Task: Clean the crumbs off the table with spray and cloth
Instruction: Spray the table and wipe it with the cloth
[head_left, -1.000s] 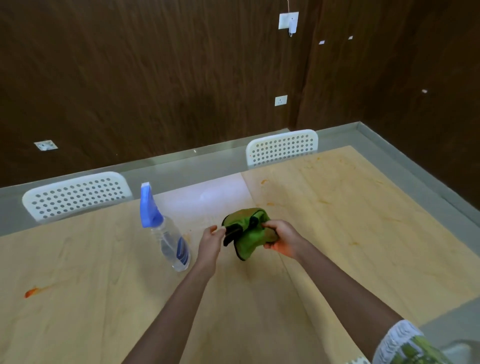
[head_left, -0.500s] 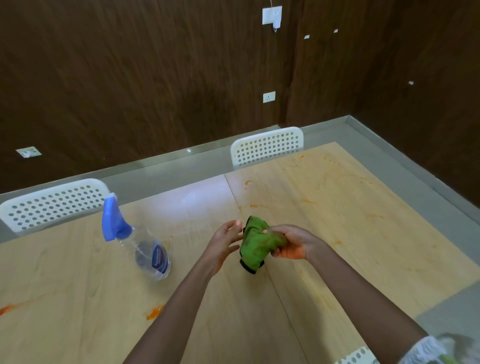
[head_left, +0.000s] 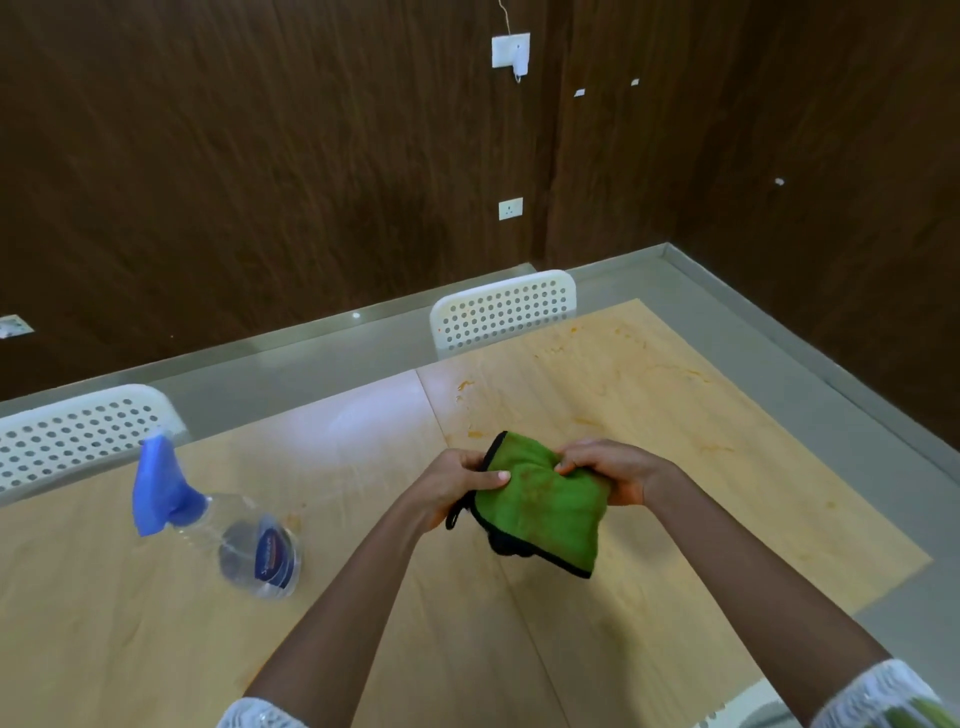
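A green cloth (head_left: 545, 506) with a black edge is held above the light wooden table (head_left: 675, 467), folded over. My left hand (head_left: 454, 486) grips its left edge with the thumb on top, and my right hand (head_left: 613, 470) pinches its upper right part. A clear spray bottle (head_left: 249, 545) with a blue trigger head stands on the table to the left of my hands. Orange crumbs and smears (head_left: 670, 371) lie on the far right half of the table, and a few near the seam (head_left: 465, 387).
Two white perforated chair backs stand at the table's far side, one at the left (head_left: 78, 434) and one at the centre (head_left: 504, 309). Dark wood-panelled walls close the room behind and to the right. The table's right edge (head_left: 883, 519) borders grey floor.
My left hand had let go of the cloth half a second ago and now grips it again. The cloth is spread wider between both hands. The view has shifted right.
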